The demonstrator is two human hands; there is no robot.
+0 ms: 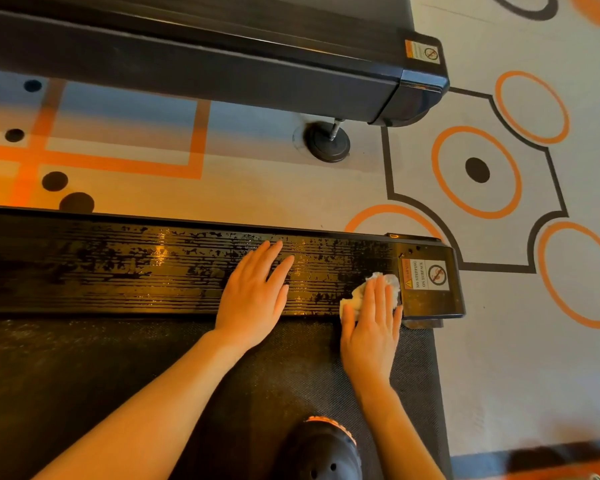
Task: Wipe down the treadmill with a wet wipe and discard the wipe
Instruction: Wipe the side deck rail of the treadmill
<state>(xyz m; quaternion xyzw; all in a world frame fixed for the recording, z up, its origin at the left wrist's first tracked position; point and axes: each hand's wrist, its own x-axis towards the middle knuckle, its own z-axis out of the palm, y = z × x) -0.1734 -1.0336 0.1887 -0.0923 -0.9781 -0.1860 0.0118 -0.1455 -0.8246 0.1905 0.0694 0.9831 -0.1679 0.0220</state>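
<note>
Head view: wiping step in hand. Right hand (371, 317) lies flat, fingers straight, pressing the wipe (355, 296) onto the side rail (136, 268) just beside the end cap (430, 299) with its warning label (426, 275). Left hand (253, 296) rests open and flat on the rail, holding nothing, likely bracing. Rail is streaked wet and glossy along much of its length. Belt (84, 368) sits below, shoe (323, 452) on it. Next probably: sweep over the end cap or belt; discarding not yet done, no bin in view.
</note>
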